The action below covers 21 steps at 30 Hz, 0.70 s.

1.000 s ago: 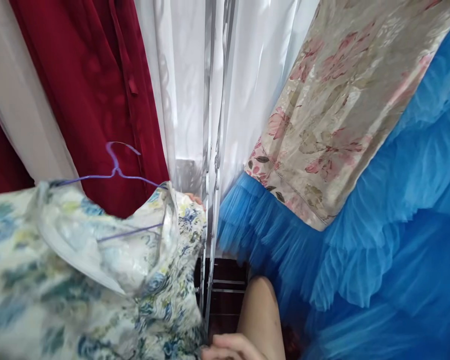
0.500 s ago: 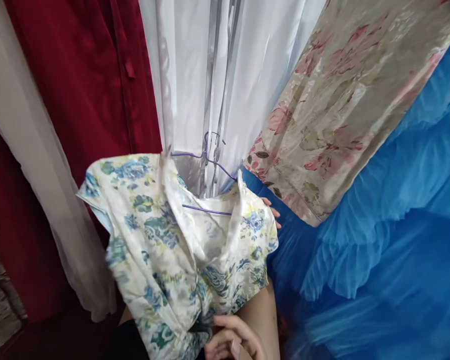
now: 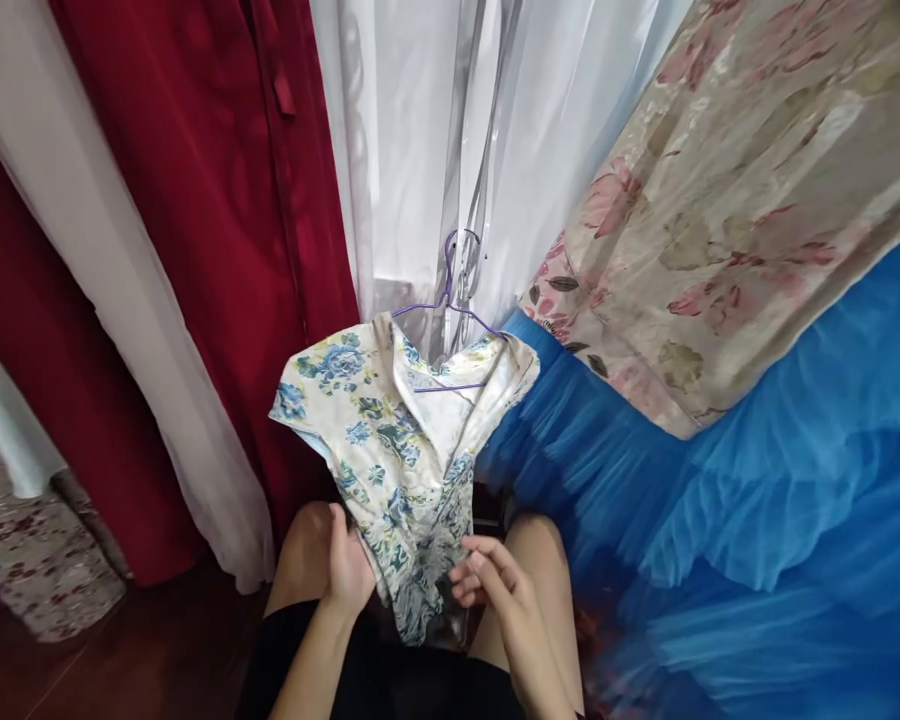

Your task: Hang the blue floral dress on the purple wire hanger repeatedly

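A white blouse-like garment (image 3: 375,430) with blue, green and yellow flowers is on a purple wire hanger (image 3: 450,297), its V-neck facing me and its lower part bunched. At the garment's left edge is my left hand (image 3: 351,568), thumb raised away from the cloth; its fingers are partly hidden behind the fabric, and I see no firm grip. Near the bunched lower right side is my right hand (image 3: 499,580), its fingers loosely bent and apart. Whether those fingertips touch the cloth I cannot tell.
Behind the garment hang white cloth (image 3: 405,150) with grey ribbons and a dark red drape (image 3: 217,200). To the right are beige floral cloth (image 3: 720,220) and blue ruffled tulle (image 3: 757,520). My knees (image 3: 540,560) flank the garment's lower end. Brown floor (image 3: 82,670) shows lower left.
The garment now appears smaller and its lower part is bunched. Fingers at its right shoulder are gone from there; my left hand now shows at its left side. My right hand is higher in view.
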Motion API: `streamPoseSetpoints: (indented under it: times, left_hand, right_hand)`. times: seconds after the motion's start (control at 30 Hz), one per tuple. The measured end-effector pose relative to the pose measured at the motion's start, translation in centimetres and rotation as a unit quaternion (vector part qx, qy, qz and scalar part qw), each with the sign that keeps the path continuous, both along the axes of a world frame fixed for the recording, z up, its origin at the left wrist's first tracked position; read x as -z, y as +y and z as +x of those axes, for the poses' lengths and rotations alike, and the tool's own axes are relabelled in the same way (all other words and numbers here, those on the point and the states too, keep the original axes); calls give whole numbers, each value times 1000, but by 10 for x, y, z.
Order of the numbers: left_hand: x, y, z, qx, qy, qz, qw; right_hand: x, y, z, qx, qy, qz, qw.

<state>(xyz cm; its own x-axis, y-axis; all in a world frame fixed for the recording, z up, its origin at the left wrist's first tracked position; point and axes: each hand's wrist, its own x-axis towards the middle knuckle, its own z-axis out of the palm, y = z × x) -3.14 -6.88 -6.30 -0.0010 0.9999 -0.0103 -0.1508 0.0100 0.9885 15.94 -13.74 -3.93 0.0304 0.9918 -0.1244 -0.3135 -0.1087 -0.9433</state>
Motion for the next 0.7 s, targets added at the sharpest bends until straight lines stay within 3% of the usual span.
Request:
streamPoseSetpoints:
  times: [0.1,0.2,0.37,0.47,0.53,0.57,0.63,0.7]
  left_hand:
    - [7,-8,-5,-31,-44,-13,998]
    - [5,-13,2,-23,-49,-13,998]
    - [-1,-10,1,-63,-35,-16,997]
    - [2,-5,-12,-212,58,20,975]
    - [6,-6,-12,-322,137,87,933]
    - [8,-9,-9,-346,169,128,914]
    - [10,-19,4,-312,210,206,903]
    - [11,-29,20,-212,202,242,925]
  right_hand:
    - [-11,29,-14,34,-48,32,998]
    - [-22,51,-26,20,-107,87,990]
    - [-31,52,-32,4,-121,118,986]
    - [-25,41,-32,27,-94,87,991]
    - [-18,34,-36,39,-83,73,993]
    - [-15,31,-39,38,-78,68,994]
    - [-10,26,-47,22,-63,64,996]
    - [-10,23,-55,-1,-47,66,997]
